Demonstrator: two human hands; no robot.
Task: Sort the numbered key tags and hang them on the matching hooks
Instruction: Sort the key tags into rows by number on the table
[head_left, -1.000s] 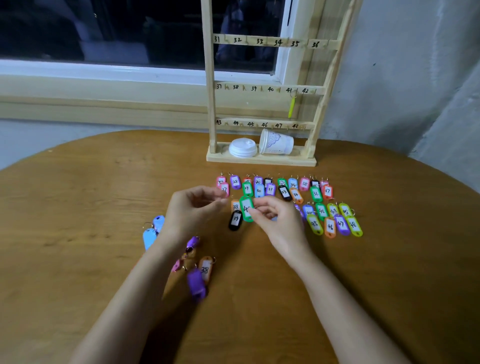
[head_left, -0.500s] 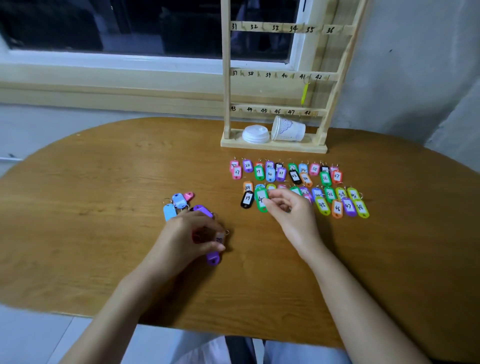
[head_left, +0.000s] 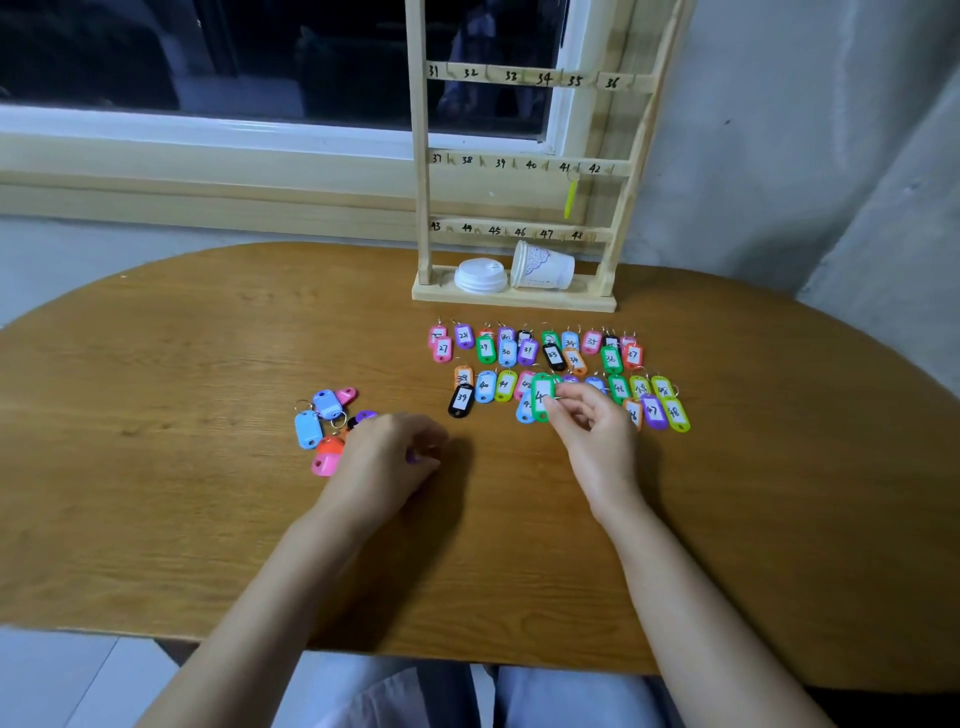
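Numbered key tags lie in two sorted rows (head_left: 535, 356) on the wooden table (head_left: 156, 519), in front of the wooden hook rack (head_left: 527, 166) with numbers 31 to 48. A yellow tag (head_left: 570, 200) hangs on hook 41. My right hand (head_left: 595, 436) pinches a green tag (head_left: 541, 397) over the lower row. My left hand (head_left: 387, 462) rests curled over a loose pile of tags (head_left: 324, 426) to the left; a sliver of a purple tag (head_left: 412, 457) shows under its fingers. A black tag marked 39 (head_left: 461, 400) lies between the hands.
A tipped paper cup (head_left: 543, 267) and a stack of white lids (head_left: 480, 275) sit on the rack's base. A window and sill run behind the table. A grey wall stands to the right. The table's front edge is near my lap.
My left hand left the sorted rows and came down on the loose pile at the left. My right hand stayed at the lower row with the green tag.
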